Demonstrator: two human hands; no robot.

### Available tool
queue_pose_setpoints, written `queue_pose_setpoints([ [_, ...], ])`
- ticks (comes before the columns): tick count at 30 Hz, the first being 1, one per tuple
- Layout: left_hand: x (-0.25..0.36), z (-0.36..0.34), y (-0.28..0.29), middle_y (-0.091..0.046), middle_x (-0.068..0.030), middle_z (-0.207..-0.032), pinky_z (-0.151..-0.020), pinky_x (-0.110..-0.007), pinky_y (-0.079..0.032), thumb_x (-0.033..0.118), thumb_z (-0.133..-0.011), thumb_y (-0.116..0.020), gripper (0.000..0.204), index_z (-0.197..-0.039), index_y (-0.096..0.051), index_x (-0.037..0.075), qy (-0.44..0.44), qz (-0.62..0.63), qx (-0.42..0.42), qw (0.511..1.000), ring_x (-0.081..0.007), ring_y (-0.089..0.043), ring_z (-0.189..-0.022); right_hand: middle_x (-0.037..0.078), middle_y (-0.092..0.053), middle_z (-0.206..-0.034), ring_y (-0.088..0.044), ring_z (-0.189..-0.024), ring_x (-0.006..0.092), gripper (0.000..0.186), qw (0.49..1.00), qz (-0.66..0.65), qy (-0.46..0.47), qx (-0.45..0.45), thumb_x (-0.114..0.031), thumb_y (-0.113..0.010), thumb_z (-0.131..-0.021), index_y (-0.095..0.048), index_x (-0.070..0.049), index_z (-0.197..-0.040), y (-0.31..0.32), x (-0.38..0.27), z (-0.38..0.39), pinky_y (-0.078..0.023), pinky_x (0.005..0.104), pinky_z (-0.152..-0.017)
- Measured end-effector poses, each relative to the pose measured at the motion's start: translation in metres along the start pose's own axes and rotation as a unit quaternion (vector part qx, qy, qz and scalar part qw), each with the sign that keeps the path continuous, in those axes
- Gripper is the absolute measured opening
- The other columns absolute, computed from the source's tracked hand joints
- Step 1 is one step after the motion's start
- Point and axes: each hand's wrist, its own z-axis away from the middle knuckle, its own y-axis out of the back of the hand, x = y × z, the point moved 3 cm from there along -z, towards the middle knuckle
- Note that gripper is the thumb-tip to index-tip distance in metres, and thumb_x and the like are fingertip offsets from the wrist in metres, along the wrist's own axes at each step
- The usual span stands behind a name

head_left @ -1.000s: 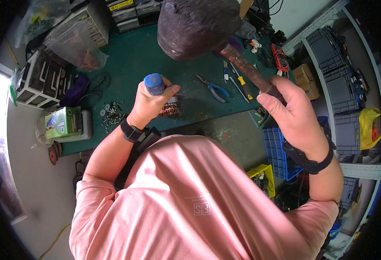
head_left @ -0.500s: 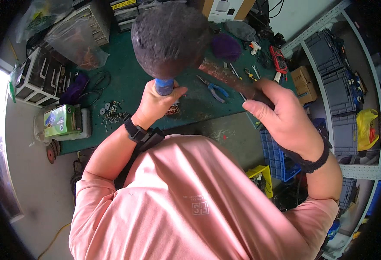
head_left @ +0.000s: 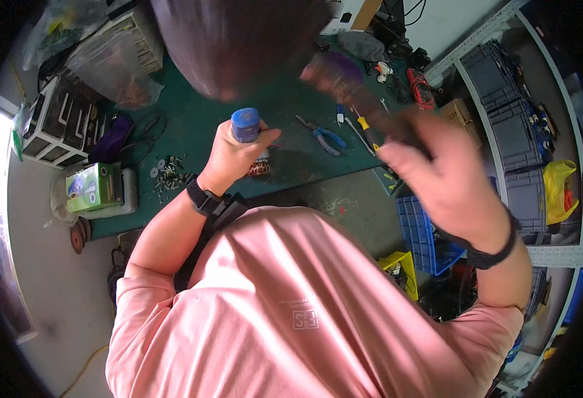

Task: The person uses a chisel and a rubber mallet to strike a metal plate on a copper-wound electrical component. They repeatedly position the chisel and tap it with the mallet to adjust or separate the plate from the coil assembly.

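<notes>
Right hand [head_left: 444, 169] grips the mallet [head_left: 238, 43] by its handle [head_left: 361, 99], smart, probably head-heavy; left hand's fingers [head_left: 260, 140] are clenched round a blue-ended tool [head_left: 245, 125].

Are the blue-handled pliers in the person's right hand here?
No, the blue-handled pliers lie on the green bench, while the right hand grips the mallet handle.

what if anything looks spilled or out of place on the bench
Small metal parts lie scattered on the green bench, between the green box and the left hand. They look possibly spilled because they spread loosely rather than sitting in a container. The mallet is too blurred to judge for damage.
</notes>
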Motion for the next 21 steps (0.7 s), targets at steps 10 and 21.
queue_pose_setpoints([
  [10,-0.010,-0.003,0.002,-0.061,-0.0001,-0.066,-0.045,-0.023,-0.042,0.007,-0.083,-0.074,0.012,-0.078,-0.064,0.004,-0.004,0.002,-0.010,1.000,-0.0069,-0.055,-0.050,0.014,-0.062,-0.083,-0.054,-0.074,0.0215,0.034,0.999,0.015,0.012,0.029,-0.029,-0.063,-0.095,-0.059,0.004,-0.103,0.008,0.004,-0.002,-0.046,0.0341,-0.069],
  [21,-0.008,-0.003,0.000,-0.059,0.0025,-0.067,-0.051,-0.023,-0.042,0.007,-0.082,-0.075,0.013,-0.077,-0.064,0.003,-0.003,-0.008,0.001,1.000,-0.0053,-0.052,-0.057,0.020,-0.057,-0.079,-0.054,-0.072,0.0303,0.033,0.999,0.014,0.020,0.026,-0.029,-0.064,-0.093,-0.058,0.004,-0.098,0.006,0.009,-0.004,-0.044,0.0383,-0.065],
])
